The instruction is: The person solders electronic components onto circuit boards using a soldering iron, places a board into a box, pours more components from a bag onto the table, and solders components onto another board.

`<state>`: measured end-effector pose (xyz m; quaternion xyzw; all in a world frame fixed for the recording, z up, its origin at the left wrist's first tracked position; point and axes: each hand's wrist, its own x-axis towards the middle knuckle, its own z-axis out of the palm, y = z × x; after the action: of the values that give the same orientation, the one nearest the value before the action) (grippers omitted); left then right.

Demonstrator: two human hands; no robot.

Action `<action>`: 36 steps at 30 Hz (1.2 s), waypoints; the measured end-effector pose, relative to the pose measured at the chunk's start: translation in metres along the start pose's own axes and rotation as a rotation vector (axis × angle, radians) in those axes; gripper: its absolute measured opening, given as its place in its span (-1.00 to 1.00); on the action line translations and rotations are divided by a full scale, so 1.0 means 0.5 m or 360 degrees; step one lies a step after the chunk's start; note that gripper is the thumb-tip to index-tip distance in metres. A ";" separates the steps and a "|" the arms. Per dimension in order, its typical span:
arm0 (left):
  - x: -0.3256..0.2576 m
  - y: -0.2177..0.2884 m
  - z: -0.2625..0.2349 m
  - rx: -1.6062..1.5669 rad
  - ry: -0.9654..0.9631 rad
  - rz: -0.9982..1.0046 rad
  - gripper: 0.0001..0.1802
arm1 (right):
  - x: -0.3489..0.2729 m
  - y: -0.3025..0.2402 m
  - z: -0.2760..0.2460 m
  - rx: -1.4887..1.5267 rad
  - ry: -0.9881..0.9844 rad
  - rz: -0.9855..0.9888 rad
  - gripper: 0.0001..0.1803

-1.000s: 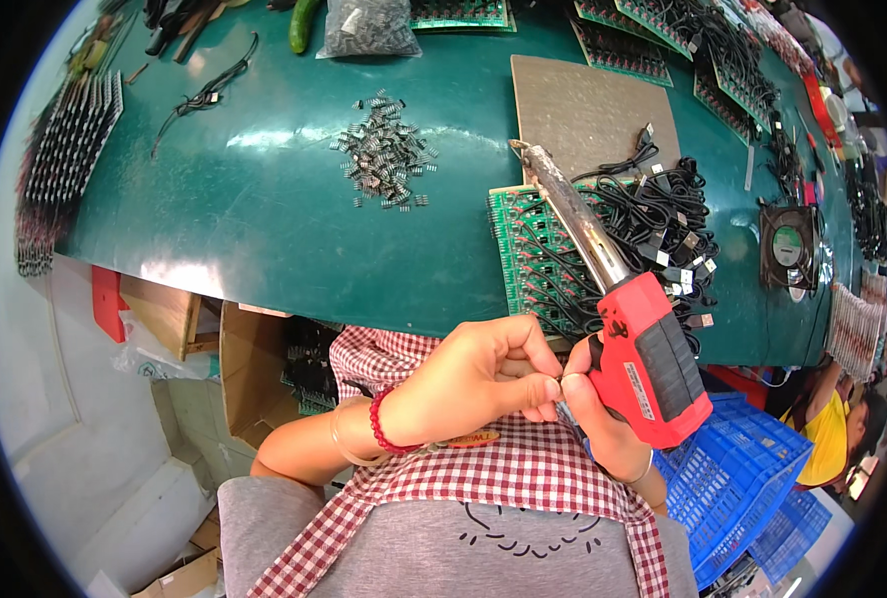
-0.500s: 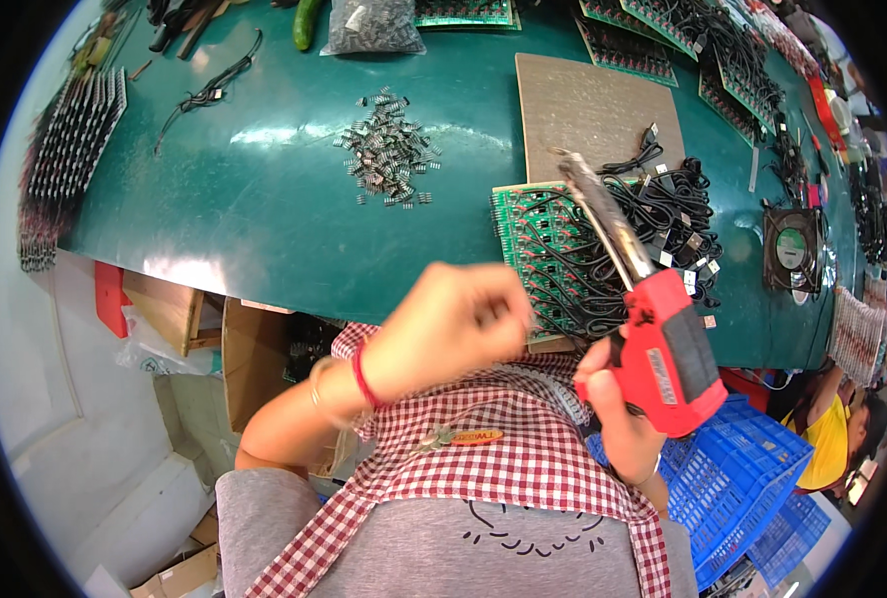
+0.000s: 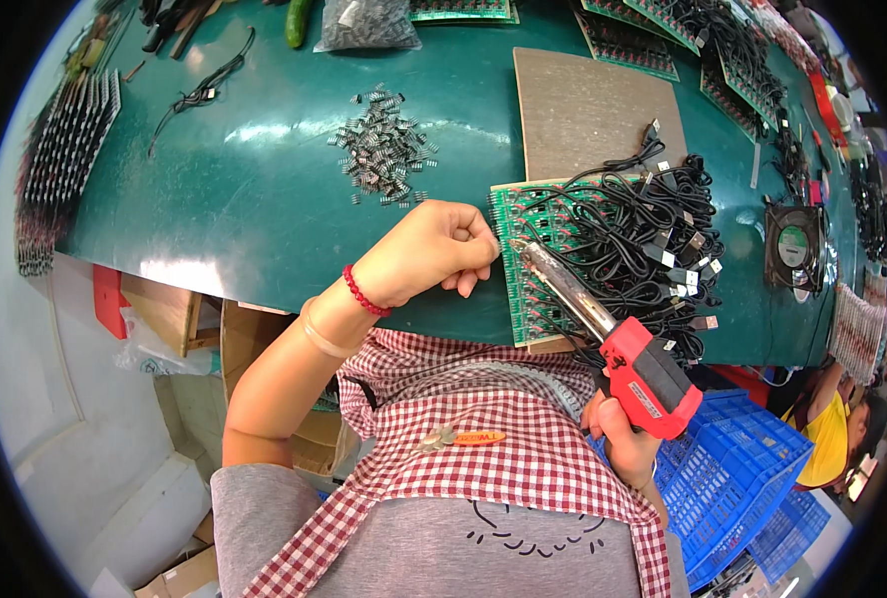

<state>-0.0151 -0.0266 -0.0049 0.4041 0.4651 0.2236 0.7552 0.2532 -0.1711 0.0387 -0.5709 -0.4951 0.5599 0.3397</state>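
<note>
My right hand grips a red and black soldering gun by its handle. The gun's long metal barrel slants up and left, its tip over the left part of a green circuit board panel. Beside the panel's left edge, near the tip, my left hand is closed in a pinch; whatever its fingertips hold is too small or hidden to make out. Black USB cables lie bundled across the panel's right side. Left of the panel, a pile of small black components with metal pins rests on the green table.
A brown board lies under and behind the panel. A bag of grey parts and a cucumber are at the back. Stacked circuit boards stand at the left edge. Blue crates and another person are at the right; a small fan sits nearby.
My left hand has moved up to the panel's left edge, fingers pinched. The soldering gun has come down and left, bringing its tip from above the cables to the panel's left part.
</note>
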 end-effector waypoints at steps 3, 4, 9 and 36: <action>0.002 0.006 -0.002 -0.0016 -0.0012 -0.0005 -0.91 | 0.002 0.006 -0.001 -0.0078 0.0003 -0.0040 -0.63; 0.002 0.006 -0.003 -0.0018 -0.0008 -0.0004 -0.91 | 0.002 0.008 -0.001 -0.0117 0.0004 -0.0065 -0.65; 0.005 0.004 -0.004 -0.0045 -0.0020 -0.0038 -0.91 | 0.003 0.010 0.006 -0.0128 0.0037 -0.0038 -0.68; 0.009 0.010 -0.002 0.0030 0.0010 -0.0026 -0.89 | 0.006 -0.005 0.012 -0.0281 0.0056 -0.0063 -0.91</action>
<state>-0.0136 -0.0203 -0.0033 0.4067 0.4729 0.2143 0.7517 0.2468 -0.1687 0.0393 -0.5985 -0.5476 0.4972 0.3077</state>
